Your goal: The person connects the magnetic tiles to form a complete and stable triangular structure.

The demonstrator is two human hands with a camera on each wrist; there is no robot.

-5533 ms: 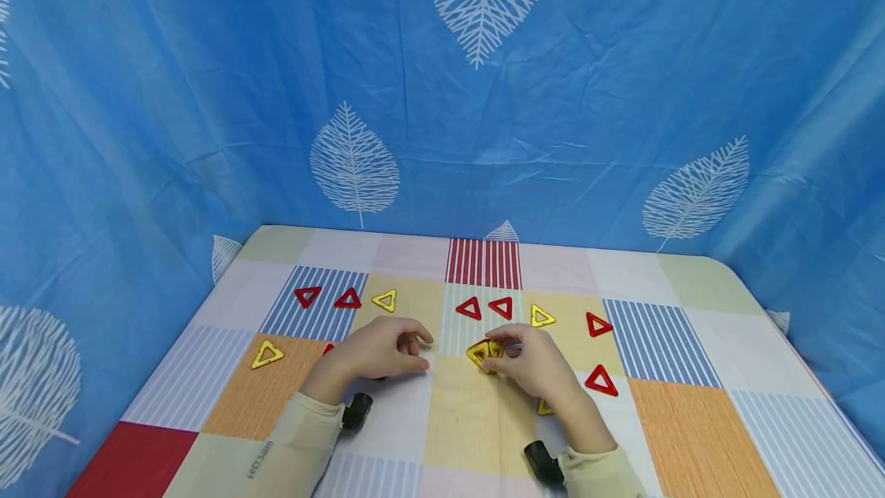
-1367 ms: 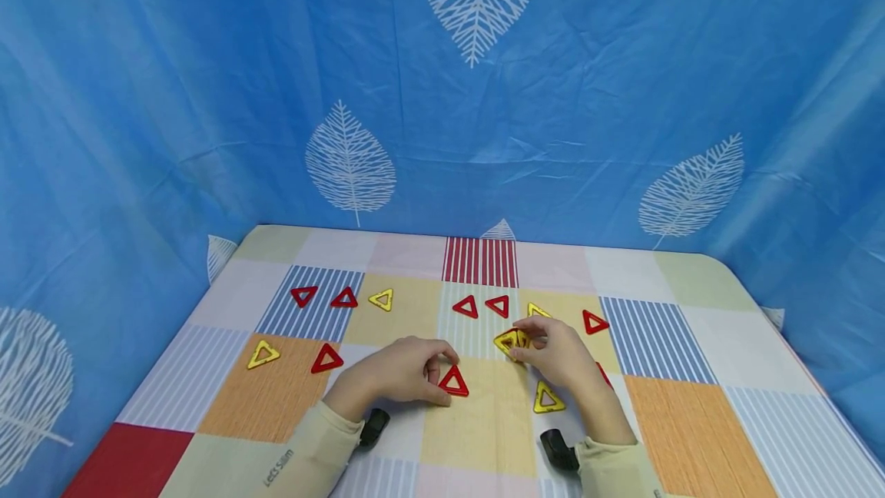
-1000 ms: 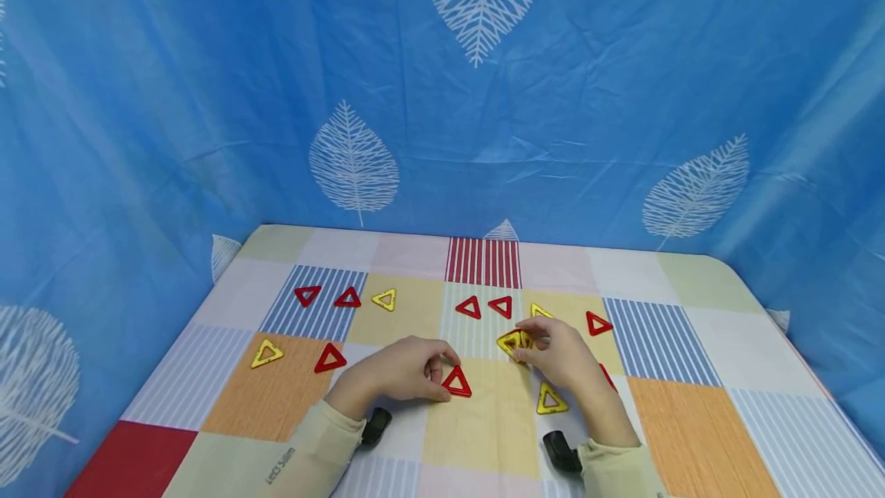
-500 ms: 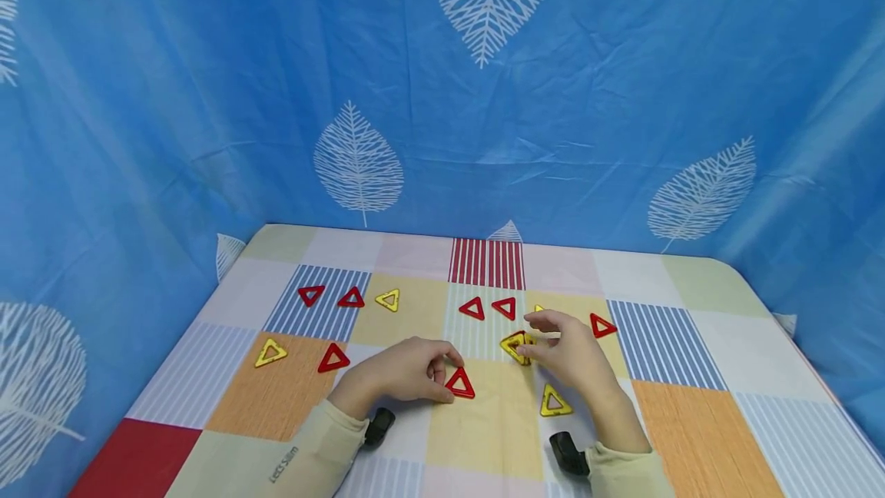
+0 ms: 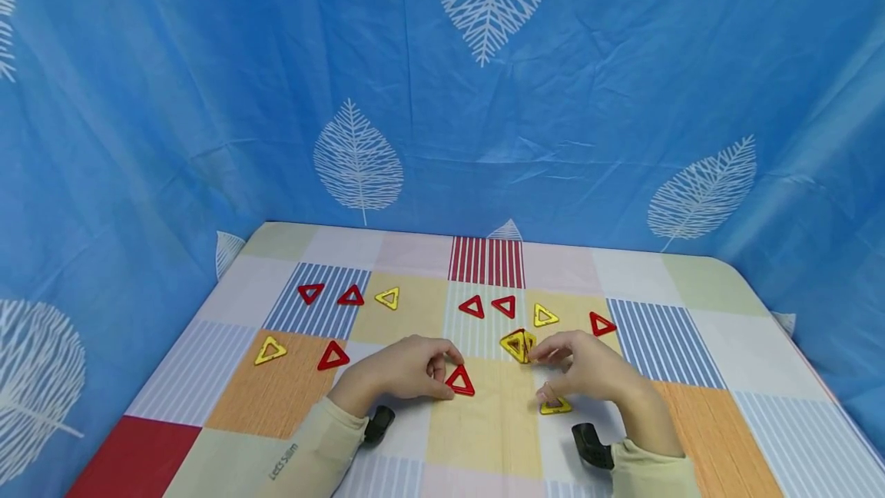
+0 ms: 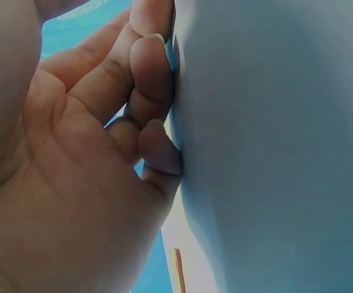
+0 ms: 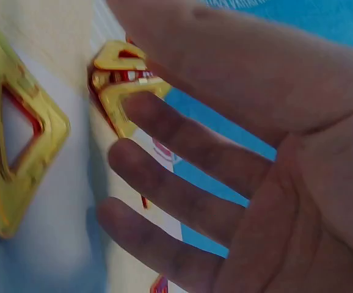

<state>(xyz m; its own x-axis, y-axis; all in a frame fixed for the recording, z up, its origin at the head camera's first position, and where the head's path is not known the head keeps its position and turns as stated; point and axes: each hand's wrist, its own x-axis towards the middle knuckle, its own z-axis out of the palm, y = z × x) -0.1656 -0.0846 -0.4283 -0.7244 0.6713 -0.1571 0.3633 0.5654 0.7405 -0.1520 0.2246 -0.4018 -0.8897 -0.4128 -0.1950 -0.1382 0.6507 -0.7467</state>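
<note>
The triangle cluster [image 5: 522, 346] stands on the patchwork-covered bench [image 5: 484, 436], yellow pieces tilted against each other with red at the edges, and we take it as our clock's centre. Between 3 and 4 o'clock we find the right hand [image 5: 594, 367], its fingers released and spread, the index tip just beside the cluster, the thumb over a yellow tile [image 5: 556, 410] lying at 5 o'clock. Between 8 and 9 o'clock we see the left hand [image 5: 411, 369], its fingers grasping the edge of a flat red tile [image 5: 467, 383]; the left wrist view does not show us that grip. Toward 10 and 11 o'clock lie 2 red triangles [image 5: 480, 310]. Farther off, between 9 and 10 o'clock, we count 2 more red pieces [image 5: 351, 302] and 1 yellow piece [image 5: 397, 298] in a row.
</note>
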